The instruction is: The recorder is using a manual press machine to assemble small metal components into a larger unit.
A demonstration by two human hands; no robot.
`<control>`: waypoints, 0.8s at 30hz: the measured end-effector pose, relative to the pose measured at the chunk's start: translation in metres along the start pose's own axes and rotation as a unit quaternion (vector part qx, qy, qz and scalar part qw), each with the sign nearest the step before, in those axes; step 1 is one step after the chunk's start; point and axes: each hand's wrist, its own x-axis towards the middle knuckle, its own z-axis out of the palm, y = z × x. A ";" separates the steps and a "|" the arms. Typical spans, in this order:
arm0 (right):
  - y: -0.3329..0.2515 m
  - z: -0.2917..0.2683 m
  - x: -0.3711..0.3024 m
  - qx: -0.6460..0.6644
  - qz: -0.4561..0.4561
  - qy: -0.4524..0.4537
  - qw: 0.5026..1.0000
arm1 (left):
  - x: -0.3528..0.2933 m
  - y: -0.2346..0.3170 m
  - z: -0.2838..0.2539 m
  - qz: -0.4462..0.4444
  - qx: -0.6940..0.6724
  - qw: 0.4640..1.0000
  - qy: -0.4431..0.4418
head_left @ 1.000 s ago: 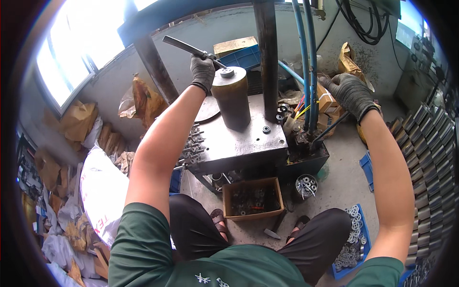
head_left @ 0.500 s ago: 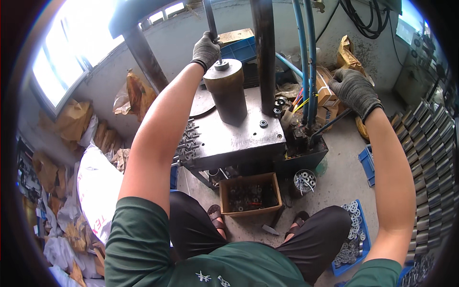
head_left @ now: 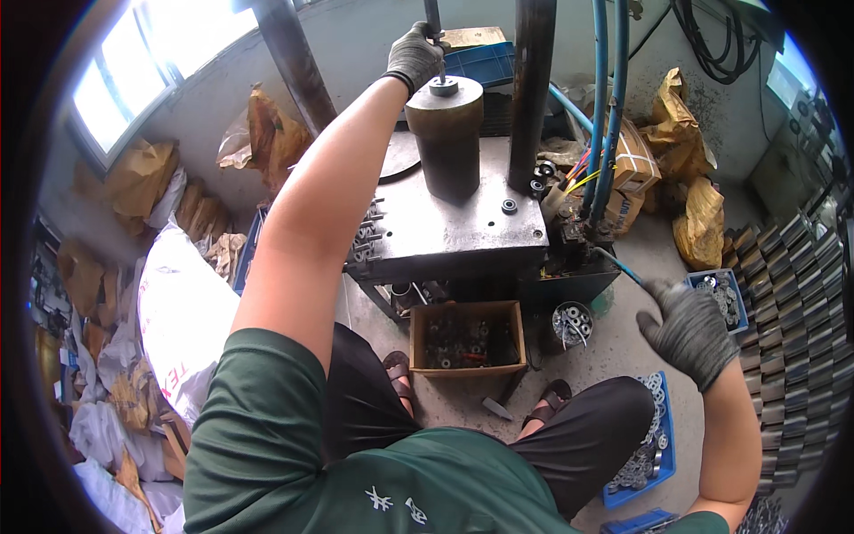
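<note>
My gloved left hand [head_left: 415,55] is closed around a thin metal pin [head_left: 442,73], just beneath a dark vertical rod [head_left: 432,13]. Below it a small metal ring [head_left: 443,87] sits on top of a thick upright steel cylinder [head_left: 449,147], which stands on the steel table [head_left: 445,227] of a press. The fingers partly hide the pin's upper end. Off to the right, my gloved right hand [head_left: 689,331] is on the end of a slim lever [head_left: 620,265], its thumb held apart; the fingers cover the lever's tip.
Rows of small metal parts [head_left: 365,233] line the table's left edge; a bearing [head_left: 509,206] lies right. Below stand a carton [head_left: 467,371], a can of rings [head_left: 572,325] and a blue tray [head_left: 669,445]. Blue hoses [head_left: 614,107] rise beside a steel column [head_left: 532,89].
My right hand has come down and nearer, and the lever now slopes downward. My left hand stays by the pin above the cylinder. The whole view has shifted slightly.
</note>
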 end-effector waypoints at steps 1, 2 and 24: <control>-0.001 0.003 -0.003 0.021 -0.005 0.008 1.000 | 0.001 -0.005 -0.001 0.004 -0.008 1.000 0.003; -0.002 0.004 -0.004 0.043 -0.008 0.015 0.999 | 0.001 -0.006 0.000 0.001 -0.005 1.000 0.004; -0.021 0.063 -0.056 0.136 0.053 0.090 0.985 | -0.035 -0.022 0.035 -0.071 -0.197 0.978 -0.001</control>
